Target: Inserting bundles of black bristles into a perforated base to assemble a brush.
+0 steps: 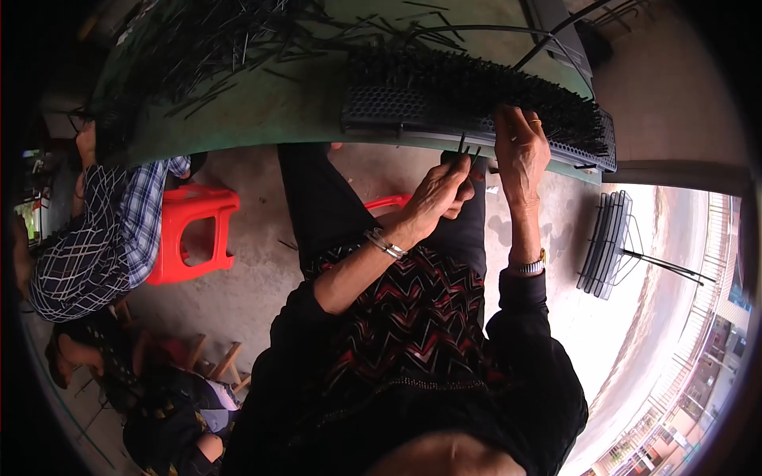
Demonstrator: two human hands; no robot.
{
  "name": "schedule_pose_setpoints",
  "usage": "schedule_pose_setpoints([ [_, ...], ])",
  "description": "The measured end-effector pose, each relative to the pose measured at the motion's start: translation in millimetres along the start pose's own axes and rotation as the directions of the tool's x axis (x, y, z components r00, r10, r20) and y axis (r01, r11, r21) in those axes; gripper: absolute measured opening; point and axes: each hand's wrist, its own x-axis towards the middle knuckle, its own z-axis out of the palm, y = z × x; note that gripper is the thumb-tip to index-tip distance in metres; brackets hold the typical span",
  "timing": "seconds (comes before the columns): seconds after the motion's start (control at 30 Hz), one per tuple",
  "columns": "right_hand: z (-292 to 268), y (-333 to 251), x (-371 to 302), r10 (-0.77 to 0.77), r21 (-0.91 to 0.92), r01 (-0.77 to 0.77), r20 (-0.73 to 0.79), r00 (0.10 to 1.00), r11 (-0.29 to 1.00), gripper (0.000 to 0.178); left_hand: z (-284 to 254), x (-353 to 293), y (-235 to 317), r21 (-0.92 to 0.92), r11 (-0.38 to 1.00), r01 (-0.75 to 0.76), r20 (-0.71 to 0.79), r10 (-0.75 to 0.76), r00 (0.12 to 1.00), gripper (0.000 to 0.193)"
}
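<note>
At the front edge of the green table [238, 123] lies a long dark tray with a honeycomb of holes [385, 109]. Short black strips [476, 78] stand densely packed in most of it, while holes at its left end are bare. My left hand [439, 192] is closed round a few thin black strips [463, 147], their tips poking up just in front of the tray. Over the tray's front rim, toward the right, my right hand [521, 155] pinches its fingers together against the packed strips. Whatever sits between those fingertips is hidden.
A messy pile of loose black strips [226, 40] covers the table's back left. Thin dark rods [484, 28] arch over the tray. A red plastic stool [190, 238] and a seated person [95, 238] are at left; a wire rack [607, 246] stands at right.
</note>
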Motion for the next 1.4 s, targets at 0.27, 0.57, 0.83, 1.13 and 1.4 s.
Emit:
schedule_pose_setpoints([
  [0.27, -36, 7, -26, 0.111, 0.394, -0.393, 0.575, 0.810, 0.831, 0.014, 0, 0, 1, 0.096, 0.995, 0.015, -0.006, -0.015, 1.000, 0.044],
  [0.57, -45, 4, -10, 0.348, 0.255, -0.356, 0.079, 0.934, 0.899, 0.013, 2, 4, -1, 0.109, 0.994, 0.014, -0.116, -0.001, 0.993, 0.038],
  [0.83, -21, 28, 7, 0.047, 0.102, -0.026, -0.202, 0.978, 0.994, 0.011, 6, 8, -7, 0.035, 0.999, -0.012, -0.108, 0.016, 0.994, 0.038],
  [1.13, -12, 30, 3, 0.059, 0.161, -0.042, -0.103, 0.993, 0.986, 0.013, 7, 2, -2, 0.094, 0.996, -0.006, -0.077, 0.013, 0.997, 0.042],
  [1.4, -12, 16, 7, 0.035, -0.073, -0.031, 0.048, 0.998, 0.997, 0.018, 9, 2, -4, 0.069, 0.997, -0.036, -0.029, 0.038, 0.999, 0.045],
])
